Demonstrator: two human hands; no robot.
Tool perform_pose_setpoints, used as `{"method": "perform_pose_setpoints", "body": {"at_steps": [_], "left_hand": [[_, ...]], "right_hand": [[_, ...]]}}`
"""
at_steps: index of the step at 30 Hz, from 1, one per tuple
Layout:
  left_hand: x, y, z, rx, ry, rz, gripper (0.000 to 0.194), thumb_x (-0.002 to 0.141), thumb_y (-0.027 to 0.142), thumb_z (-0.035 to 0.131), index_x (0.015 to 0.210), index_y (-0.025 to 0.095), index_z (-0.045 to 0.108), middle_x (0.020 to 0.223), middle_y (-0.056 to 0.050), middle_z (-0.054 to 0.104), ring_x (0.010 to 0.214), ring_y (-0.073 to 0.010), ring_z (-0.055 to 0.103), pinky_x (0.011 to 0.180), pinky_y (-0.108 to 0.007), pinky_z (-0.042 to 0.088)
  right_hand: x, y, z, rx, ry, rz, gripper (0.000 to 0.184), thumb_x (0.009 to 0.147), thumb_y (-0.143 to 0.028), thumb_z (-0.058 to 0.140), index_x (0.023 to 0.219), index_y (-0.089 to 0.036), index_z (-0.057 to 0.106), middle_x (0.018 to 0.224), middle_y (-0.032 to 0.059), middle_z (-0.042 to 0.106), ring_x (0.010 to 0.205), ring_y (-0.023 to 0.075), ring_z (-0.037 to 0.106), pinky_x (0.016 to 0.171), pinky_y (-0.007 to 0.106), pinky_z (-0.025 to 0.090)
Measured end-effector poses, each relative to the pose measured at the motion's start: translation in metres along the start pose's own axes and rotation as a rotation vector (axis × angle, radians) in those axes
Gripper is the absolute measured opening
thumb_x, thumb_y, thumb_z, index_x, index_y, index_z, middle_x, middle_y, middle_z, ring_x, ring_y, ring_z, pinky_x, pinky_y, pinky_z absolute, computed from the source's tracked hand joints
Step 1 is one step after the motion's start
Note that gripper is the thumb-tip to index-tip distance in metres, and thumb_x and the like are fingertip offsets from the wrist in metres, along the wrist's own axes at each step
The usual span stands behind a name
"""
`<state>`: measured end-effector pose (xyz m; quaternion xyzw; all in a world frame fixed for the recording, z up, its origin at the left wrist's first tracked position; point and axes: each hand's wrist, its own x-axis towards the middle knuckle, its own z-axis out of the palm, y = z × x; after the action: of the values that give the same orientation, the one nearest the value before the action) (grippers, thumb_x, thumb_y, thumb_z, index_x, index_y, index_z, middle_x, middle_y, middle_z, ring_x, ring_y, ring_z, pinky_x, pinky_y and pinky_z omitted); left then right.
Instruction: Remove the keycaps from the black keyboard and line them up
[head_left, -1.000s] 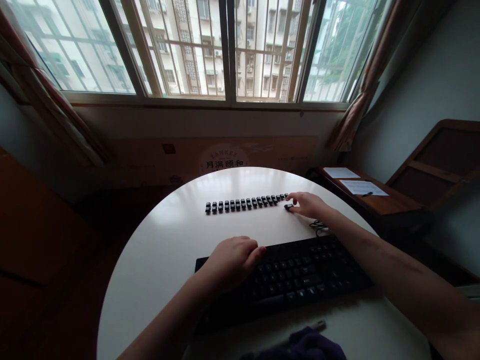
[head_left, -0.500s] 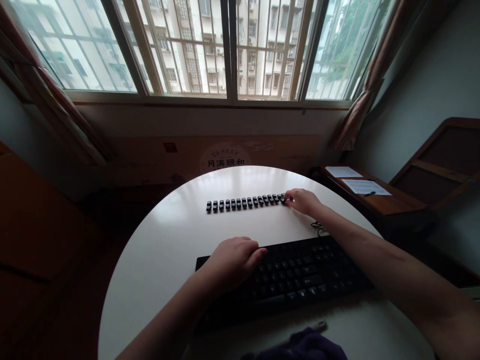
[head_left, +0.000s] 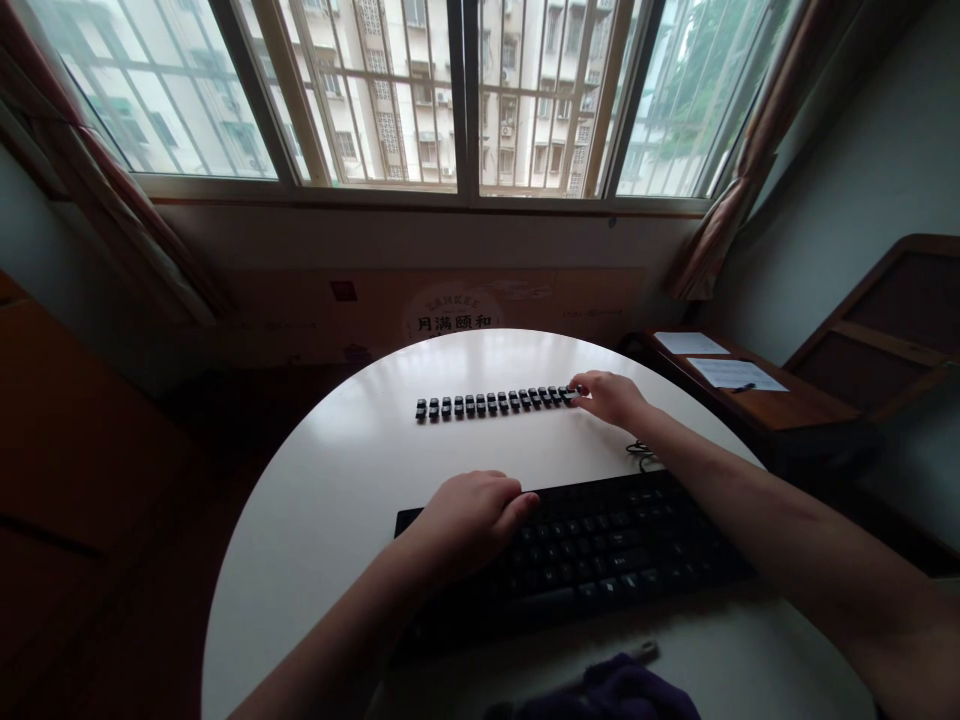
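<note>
Several small black keycaps (head_left: 491, 403) stand in two close lines across the far part of the round white table (head_left: 315, 520). At the right end of these lines is my right hand (head_left: 611, 398), thumb and fingertips pinched around a keycap that they mostly cover. A black keyboard (head_left: 622, 540) lies nearer to me, slightly turned. My left hand (head_left: 480, 510) grips its far edge, fingers curled over and thumb resting on top. The left forearm hides part of the keys, and my right forearm crosses above the keyboard's right end.
Behind the keyboard's right side lies a coiled black cable (head_left: 640, 452). A dark purple cloth (head_left: 622, 690) and a grey-tipped object (head_left: 645, 650) are at the near edge. To the right, a wooden side table (head_left: 810, 400) holds papers (head_left: 739, 374) and a pen. A barred window is ahead.
The view has shifted slightly. My right hand stays at the right end of the keycap lines with only a small finger movement. My left hand keeps its place on the keyboard.
</note>
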<state>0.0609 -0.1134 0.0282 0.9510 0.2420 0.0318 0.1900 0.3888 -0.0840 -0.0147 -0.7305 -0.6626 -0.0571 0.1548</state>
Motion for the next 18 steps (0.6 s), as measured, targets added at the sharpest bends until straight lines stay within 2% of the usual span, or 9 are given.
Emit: {"method": "perform_pose_setpoints", "body": {"at_steps": [3, 7, 9, 11, 12, 14, 16, 18], "left_hand": [[0.0, 0.0, 0.0, -0.011, 0.012, 0.0, 0.047, 0.103, 0.045, 0.031, 0.075, 0.02, 0.06, 0.08, -0.004, 0.066, 0.073, -0.0202, 0.06, 0.064, -0.031, 0.041], [0.0, -0.001, 0.0, -0.007, 0.012, -0.009, 0.043, 0.101, 0.044, 0.036, 0.075, 0.019, 0.059, 0.08, -0.004, 0.065, 0.073, -0.0197, 0.06, 0.062, -0.03, 0.042], [0.0, -0.002, 0.0, -0.007, 0.01, -0.016, 0.04, 0.1, 0.043, 0.039, 0.076, 0.019, 0.059, 0.081, -0.004, 0.065, 0.075, -0.0201, 0.06, 0.063, -0.03, 0.043], [0.0, -0.002, 0.0, -0.003, 0.017, -0.019, 0.035, 0.099, 0.041, 0.042, 0.078, 0.02, 0.061, 0.084, -0.004, 0.065, 0.08, -0.0212, 0.061, 0.067, -0.031, 0.044], [0.0, -0.002, 0.0, -0.001, 0.024, -0.018, 0.033, 0.098, 0.04, 0.044, 0.08, 0.02, 0.062, 0.086, -0.005, 0.065, 0.084, -0.0218, 0.061, 0.069, -0.032, 0.045], [-0.001, -0.003, 0.001, -0.001, 0.035, -0.012, 0.027, 0.097, 0.038, 0.047, 0.086, 0.02, 0.064, 0.092, -0.005, 0.066, 0.091, -0.0231, 0.06, 0.075, -0.033, 0.047], [-0.001, -0.003, 0.003, 0.0, 0.034, -0.006, 0.022, 0.095, 0.036, 0.05, 0.093, 0.021, 0.066, 0.099, -0.006, 0.066, 0.097, -0.0244, 0.059, 0.081, -0.035, 0.047], [-0.001, -0.003, 0.005, 0.001, 0.024, 0.007, 0.02, 0.094, 0.035, 0.053, 0.1, 0.022, 0.066, 0.106, -0.007, 0.065, 0.102, -0.0257, 0.058, 0.086, -0.037, 0.047]], "right_hand": [[-0.006, -0.004, -0.018, 0.067, 0.115, -0.004, 0.02, 0.09, -0.032, 0.059, 0.098, -0.02, 0.073, 0.094, 0.0073, 0.072, 0.082, 0.0215, 0.064, 0.074, 0.03, 0.047], [-0.029, -0.01, -0.053, 0.206, 0.302, 0.027, 0.047, 0.103, -0.037, 0.03, 0.102, -0.014, 0.07, 0.104, 0.0134, 0.07, 0.096, 0.0239, 0.064, 0.085, 0.033, 0.05], [-0.051, -0.011, -0.067, 0.468, 0.396, 0.105, 0.059, 0.104, -0.046, 0.02, 0.102, -0.015, 0.07, 0.101, 0.0136, 0.07, 0.092, 0.0243, 0.066, 0.08, 0.034, 0.053], [-0.08, -0.011, -0.076, 0.848, 0.402, 0.206, 0.066, 0.101, -0.058, 0.02, 0.095, -0.016, 0.07, 0.087, 0.0113, 0.069, 0.08, 0.023, 0.066, 0.073, 0.035, 0.056], [-0.096, -0.011, -0.078, 1.018, 0.356, 0.259, 0.067, 0.099, -0.063, 0.021, 0.092, -0.017, 0.07, 0.076, 0.0091, 0.066, 0.068, 0.0209, 0.064, 0.066, 0.034, 0.057], [-0.127, -0.012, -0.078, 1.25, 0.128, 0.36, 0.065, 0.096, -0.068, 0.027, 0.101, -0.018, 0.067, 0.058, 0.0022, 0.056, 0.046, 0.016, 0.053, 0.047, 0.031, 0.052], [-0.152, -0.015, -0.074, 1.369, -0.102, 0.426, 0.054, 0.094, -0.067, 0.041, 0.11, -0.02, 0.062, 0.063, 0.0008, 0.059, 0.042, 0.0138, 0.051, 0.04, 0.029, 0.048], [-0.167, -0.018, -0.069, 1.41, -0.196, 0.418, 0.041, 0.09, -0.058, 0.058, 0.109, -0.022, 0.06, 0.077, 0.0022, 0.064, 0.051, 0.0142, 0.058, 0.044, 0.028, 0.052]]}}
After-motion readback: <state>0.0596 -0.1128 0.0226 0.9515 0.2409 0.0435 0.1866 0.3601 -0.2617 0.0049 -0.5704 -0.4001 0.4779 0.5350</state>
